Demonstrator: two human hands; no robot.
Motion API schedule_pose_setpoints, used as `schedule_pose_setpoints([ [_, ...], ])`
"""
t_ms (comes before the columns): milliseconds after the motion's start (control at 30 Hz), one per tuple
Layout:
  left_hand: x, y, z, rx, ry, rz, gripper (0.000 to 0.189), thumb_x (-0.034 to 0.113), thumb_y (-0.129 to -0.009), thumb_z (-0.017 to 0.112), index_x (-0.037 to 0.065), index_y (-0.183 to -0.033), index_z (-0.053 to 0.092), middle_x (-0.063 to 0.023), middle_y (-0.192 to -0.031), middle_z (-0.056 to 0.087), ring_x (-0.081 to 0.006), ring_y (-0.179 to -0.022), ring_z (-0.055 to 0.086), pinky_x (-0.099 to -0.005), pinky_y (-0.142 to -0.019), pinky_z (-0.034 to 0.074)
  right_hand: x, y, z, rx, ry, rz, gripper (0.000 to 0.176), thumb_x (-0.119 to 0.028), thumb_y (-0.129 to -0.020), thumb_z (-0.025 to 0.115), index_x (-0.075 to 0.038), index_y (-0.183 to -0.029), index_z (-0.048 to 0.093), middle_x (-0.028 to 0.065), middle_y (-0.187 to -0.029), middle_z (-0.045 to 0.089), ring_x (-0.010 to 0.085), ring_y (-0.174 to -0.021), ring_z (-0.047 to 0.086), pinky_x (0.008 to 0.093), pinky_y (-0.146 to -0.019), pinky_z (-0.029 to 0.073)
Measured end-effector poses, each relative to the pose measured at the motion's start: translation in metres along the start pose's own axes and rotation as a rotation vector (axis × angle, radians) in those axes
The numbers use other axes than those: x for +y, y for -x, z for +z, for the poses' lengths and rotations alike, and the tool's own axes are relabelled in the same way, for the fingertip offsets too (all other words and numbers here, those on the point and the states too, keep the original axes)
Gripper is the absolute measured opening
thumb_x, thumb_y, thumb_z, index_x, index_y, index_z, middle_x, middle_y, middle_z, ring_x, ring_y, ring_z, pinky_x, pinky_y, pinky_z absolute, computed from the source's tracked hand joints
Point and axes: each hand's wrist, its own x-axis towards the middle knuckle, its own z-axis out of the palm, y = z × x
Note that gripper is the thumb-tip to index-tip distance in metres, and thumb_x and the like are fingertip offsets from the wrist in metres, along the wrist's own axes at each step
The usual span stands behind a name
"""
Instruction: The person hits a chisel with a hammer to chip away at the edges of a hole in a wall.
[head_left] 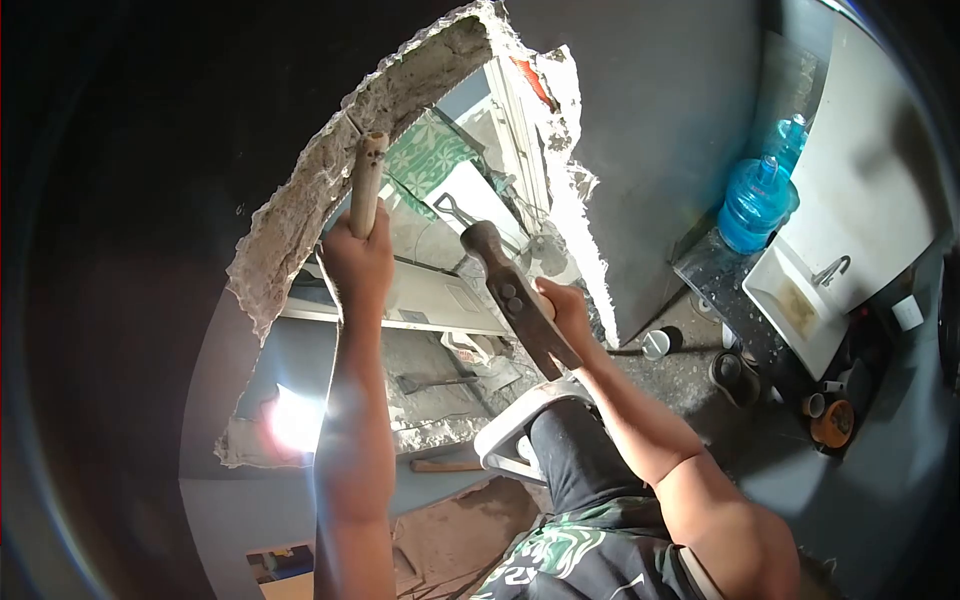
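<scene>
Two tools, head view. Your left hand closes its fingers around a wooden-handled chisel, tip near the jagged rim; contact unclear. Your right hand grips a claw hammer, fingers curled shut. Wall broken through; edges rough, untrimmed.

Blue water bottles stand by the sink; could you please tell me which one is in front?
The front bottle, lower in view and nearer the sink, partly hides the rear bottle.
</scene>
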Motion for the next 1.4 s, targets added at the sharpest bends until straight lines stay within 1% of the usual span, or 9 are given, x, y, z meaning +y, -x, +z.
schedule_pose_setpoints([
  [367, -0.010, -0.008, -0.004, -0.039, -0.043, 0.010, 0.031, 0.022, -0.090, 0.064, -0.004, -0.073, 0.061, -0.0141, -0.060, 0.060, -0.0257, -0.056, 0.061, -0.0400, -0.058, 0.046, -0.025, -0.056, 0.046, 0.197, -0.208, -0.425, 0.028, -0.021, -0.073, 0.074, -0.004, -0.068, 0.052, 0.0123, -0.057, 0.045, 0.0262, -0.048, 0.044, 0.0322, -0.049, 0.038],
  [533, -0.004, -0.006, -0.004, -0.042, -0.082, 0.005, 0.023, 0.017, -0.087, 0.063, -0.005, -0.079, 0.061, -0.0172, -0.066, 0.063, -0.0341, -0.064, 0.066, -0.0423, -0.064, 0.050, -0.008, -0.110, 0.094, 0.062, -0.182, -0.425, 0.025, -0.014, -0.070, 0.074, -0.001, -0.067, 0.052, 0.0159, -0.058, 0.050, 0.0284, -0.050, 0.048, 0.0339, -0.050, 0.041],
  [567, 0.000, -0.011, -0.001, 0.052, -0.052, -0.019, 0.030, 0.017, -0.083, 0.067, -0.002, -0.063, 0.057, -0.0157, -0.054, 0.055, -0.0330, -0.053, 0.061, -0.0433, -0.053, 0.045, -0.005, -0.110, 0.093, -0.018, -0.239, -0.227, 0.026, -0.018, -0.069, 0.073, -0.001, -0.070, 0.054, 0.0159, -0.060, 0.053, 0.0280, -0.051, 0.052, 0.0337, -0.051, 0.043],
  [667, 0.004, -0.011, -0.001, 0.070, -0.066, 0.034, 0.028, 0.016, -0.083, 0.068, -0.001, -0.063, 0.058, -0.0167, -0.057, 0.058, -0.0330, -0.053, 0.061, -0.0424, -0.052, 0.046, 0.007, -0.095, 0.103, 0.114, -0.377, -0.246, 0.026, -0.020, -0.069, 0.073, -0.001, -0.072, 0.056, 0.0172, -0.060, 0.053, 0.0257, -0.050, 0.052, 0.0342, -0.052, 0.043],
  [700, 0.005, -0.010, -0.005, -0.075, -0.121, -0.090, 0.015, 0.009, -0.083, 0.060, -0.005, -0.081, 0.062, -0.0240, -0.071, 0.063, -0.0416, -0.072, 0.065, -0.0460, -0.065, 0.049, 0.014, -0.089, 0.112, 0.138, -0.599, -0.245, 0.027, -0.022, -0.070, 0.073, -0.001, -0.071, 0.055, 0.0172, -0.059, 0.051, 0.0243, -0.050, 0.048, 0.0334, -0.051, 0.042],
  [800, 0.012, 0.005, -0.001, -0.089, -0.099, -0.018, 0.017, 0.012, -0.083, 0.062, -0.004, -0.079, 0.062, -0.0249, -0.071, 0.062, -0.0430, -0.074, 0.064, -0.0457, -0.063, 0.048, -0.017, -0.067, 0.082, 0.234, -0.279, -0.303, 0.028, -0.023, -0.072, 0.072, -0.001, -0.071, 0.054, 0.0151, -0.058, 0.048, 0.0219, -0.050, 0.045, 0.0325, -0.050, 0.040],
  [967, 0.002, 0.011, 0.007, -0.010, -0.096, 0.058, 0.025, 0.018, -0.085, 0.066, 0.001, -0.068, 0.056, -0.0179, -0.059, 0.058, -0.0384, -0.058, 0.063, -0.0422, -0.052, 0.048, -0.042, -0.053, 0.056, 0.295, -0.095, -0.311, 0.021, -0.007, -0.091, 0.064, -0.004, -0.072, 0.055, 0.0023, -0.062, 0.052, 0.0095, -0.056, 0.048, 0.0265, -0.052, 0.037],
  [1300, -0.003, -0.015, 0.007, 0.052, -0.055, 0.135, 0.031, 0.015, -0.083, 0.067, -0.002, -0.062, 0.053, -0.0169, -0.054, 0.055, -0.0333, -0.050, 0.059, -0.0420, -0.049, 0.044, -0.003, -0.051, 0.068, 0.244, -0.283, -0.145, 0.025, -0.001, -0.093, 0.060, -0.003, -0.070, 0.051, -0.0023, -0.061, 0.048, 0.0037, -0.053, 0.039, 0.0221, -0.048, 0.030],
  [1400, -0.002, -0.014, 0.007, 0.053, -0.066, 0.093, 0.031, 0.016, -0.083, 0.067, -0.001, -0.061, 0.053, -0.0165, -0.054, 0.055, -0.0331, -0.050, 0.059, -0.0418, -0.049, 0.044, -0.011, -0.061, 0.066, 0.262, -0.194, -0.314, 0.025, -0.003, -0.093, 0.059, -0.002, -0.070, 0.051, -0.0013, -0.060, 0.048, 0.0047, -0.052, 0.039, 0.0232, -0.048, 0.032],
])
